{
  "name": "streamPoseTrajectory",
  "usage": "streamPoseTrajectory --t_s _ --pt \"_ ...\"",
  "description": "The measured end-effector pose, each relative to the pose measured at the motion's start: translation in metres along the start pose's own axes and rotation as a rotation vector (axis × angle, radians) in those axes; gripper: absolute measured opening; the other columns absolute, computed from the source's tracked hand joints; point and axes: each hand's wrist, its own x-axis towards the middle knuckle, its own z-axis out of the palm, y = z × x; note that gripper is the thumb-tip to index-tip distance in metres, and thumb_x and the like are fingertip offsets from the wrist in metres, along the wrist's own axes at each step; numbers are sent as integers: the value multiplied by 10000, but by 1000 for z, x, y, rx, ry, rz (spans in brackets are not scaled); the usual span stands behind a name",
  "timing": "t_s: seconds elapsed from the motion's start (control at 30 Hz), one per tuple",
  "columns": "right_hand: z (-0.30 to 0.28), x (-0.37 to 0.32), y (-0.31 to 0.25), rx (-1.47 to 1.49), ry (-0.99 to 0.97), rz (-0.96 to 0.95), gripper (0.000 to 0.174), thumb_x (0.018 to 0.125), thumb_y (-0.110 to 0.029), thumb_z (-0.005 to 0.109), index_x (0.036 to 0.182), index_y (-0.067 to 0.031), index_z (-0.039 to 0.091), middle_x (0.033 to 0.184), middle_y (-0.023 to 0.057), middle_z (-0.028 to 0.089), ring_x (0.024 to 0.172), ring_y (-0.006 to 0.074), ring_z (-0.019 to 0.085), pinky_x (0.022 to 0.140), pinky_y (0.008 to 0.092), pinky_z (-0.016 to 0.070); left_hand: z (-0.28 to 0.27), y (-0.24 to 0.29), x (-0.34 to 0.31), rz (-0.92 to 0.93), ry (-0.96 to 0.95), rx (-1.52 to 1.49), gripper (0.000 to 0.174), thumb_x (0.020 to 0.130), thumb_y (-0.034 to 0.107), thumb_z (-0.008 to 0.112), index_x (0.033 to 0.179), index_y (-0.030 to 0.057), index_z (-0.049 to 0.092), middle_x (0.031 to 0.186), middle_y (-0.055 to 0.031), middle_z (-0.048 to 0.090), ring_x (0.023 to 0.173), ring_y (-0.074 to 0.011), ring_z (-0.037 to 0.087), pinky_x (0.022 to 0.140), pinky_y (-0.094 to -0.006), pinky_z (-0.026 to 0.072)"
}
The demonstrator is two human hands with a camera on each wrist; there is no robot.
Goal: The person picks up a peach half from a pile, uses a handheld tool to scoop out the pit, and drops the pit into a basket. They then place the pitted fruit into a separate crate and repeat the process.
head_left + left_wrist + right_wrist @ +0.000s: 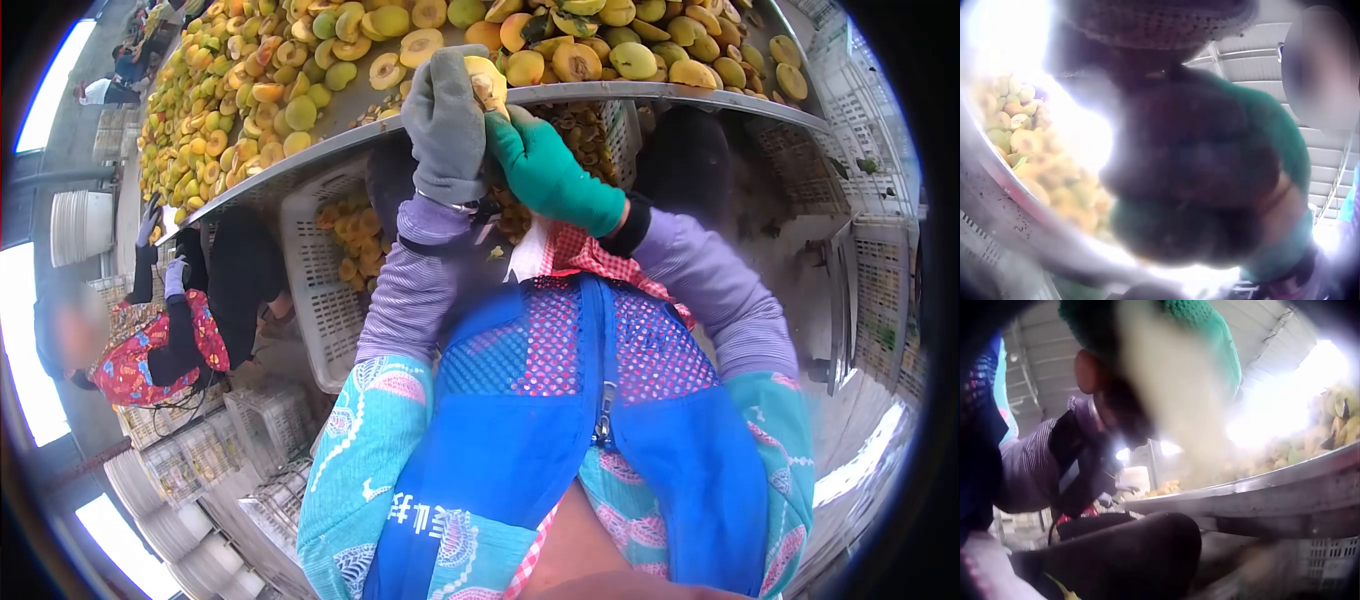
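Observation:
A yellow cut fruit (pixel 487 82) is held over the metal table's near edge in the head view. My left hand (pixel 447 128), in a grey glove, grips it from the left with bent fingers. From below right, my right hand (pixel 560 172), in a green glove, pinches its lower end with thumb and fingers. The two hands meet at the fruit. Dark blur covers much of the left wrist view, with a green glove (pixel 1275 125) at its right. In the right wrist view, a green glove (pixel 1207 331) is at the top beside a pale blur.
Halved and whole fruits (pixel 300 60) are heaped on the table behind its raised metal rim (pixel 640 91). Beneath stands a white crate (pixel 310 290) with fruit pieces. Another person (pixel 165 345) sits at the left, near stacked crates (pixel 200 455). More crates stand at the right.

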Motion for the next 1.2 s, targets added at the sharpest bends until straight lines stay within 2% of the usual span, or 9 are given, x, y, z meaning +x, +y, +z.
streamPoseTrajectory --t_s 0.17,0.3,0.6,0.7,0.73,0.83,0.9,1.07,1.2 --pt "0 -11 2 166 -31 123 378 990 -373 457 937 -12 556 643 125 563 550 257 550 514 358 433 -25 11 7 627 -339 807 337 980 280 497 1045 -20 635 930 -96 661 787 -161 632 680 -248 502" --pt "4 -20 -12 587 -101 417 390 993 -397 443 851 -49 547 577 17 501 450 105 474 420 257 380 -6 11 -6 -275 -146 -71 306 981 248 501 966 -23 643 755 -76 634 680 -128 603 607 -255 488" --pt "-10 -23 -42 872 -269 633 424 977 -468 429 823 -85 527 595 20 535 445 124 481 429 260 395 -6 21 3 -412 -254 71 341 942 259 504 851 -26 668 754 -83 649 641 -135 600 590 -248 487" --pt "-2 -24 -25 556 -276 425 416 972 -483 434 841 -96 514 608 3 514 455 116 457 436 250 382 -11 26 14 -45 -568 547 358 952 265 483 855 -26 667 796 -80 658 649 -136 606 592 -255 496" --pt "-4 -26 -24 692 -299 496 408 970 -485 434 856 -100 507 613 -3 502 461 112 448 438 247 375 -11 33 14 -362 -545 431 405 990 312 426 982 -28 646 763 -109 651 669 -149 618 621 -248 516" --pt "-10 -27 -41 1063 -342 651 385 966 -489 437 896 -114 490 626 -17 468 476 103 424 440 240 357 -14 22 12 -153 -577 380 439 998 347 399 999 -19 642 776 -112 655 693 -150 622 636 -250 516" --pt "-8 -29 -42 1270 -339 680 372 963 -491 440 918 -124 482 631 -21 450 485 98 413 439 238 348 -9 26 6 -366 -466 175 483 1004 387 374 995 -12 647 780 -118 661 677 -157 624 623 -258 519" --pt "-3 -36 -45 878 -254 621 331 970 -451 423 919 -128 472 632 -29 441 492 101 411 452 274 377 -7 11 -6 -177 -403 306 415 994 285 370 964 -22 647 758 -134 660 658 -160 621 608 -269 519" --pt "-13 -23 -42 1348 -467 783 367 992 -482 369 897 -142 472 595 -65 362 456 69 346 434 258 313 -9 15 -4 -351 -336 78 410 987 289 380 928 -28 634 806 -148 663 652 -176 621 600 -277 516"
